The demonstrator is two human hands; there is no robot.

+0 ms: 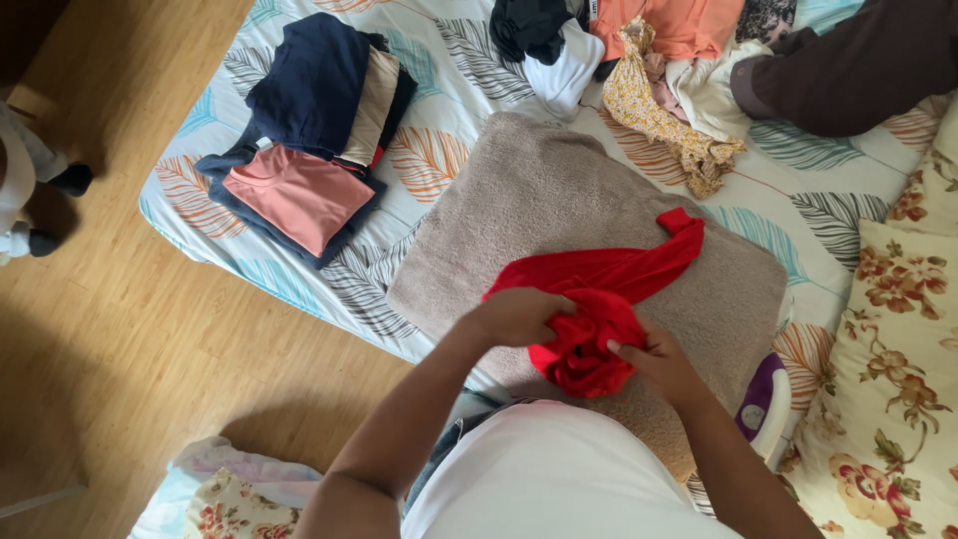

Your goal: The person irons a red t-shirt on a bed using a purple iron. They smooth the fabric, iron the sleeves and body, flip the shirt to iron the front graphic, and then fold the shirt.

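Head | red garment (599, 299) bunched between fingers (624, 351) of 2 hands

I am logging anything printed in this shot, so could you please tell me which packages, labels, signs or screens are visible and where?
Garment tag: a small white rectangle with dark marks, at the top edge between the dark clothes and the orange top.
Possible tag: a tiny white patch on the folded navy pile beside the folded pink top; too small to be sure.
No packages, signs or screens.

red garment (599, 289): 1 | beige towel (559, 200): 1 | hands: 2 | floral pillow (898, 379): 1
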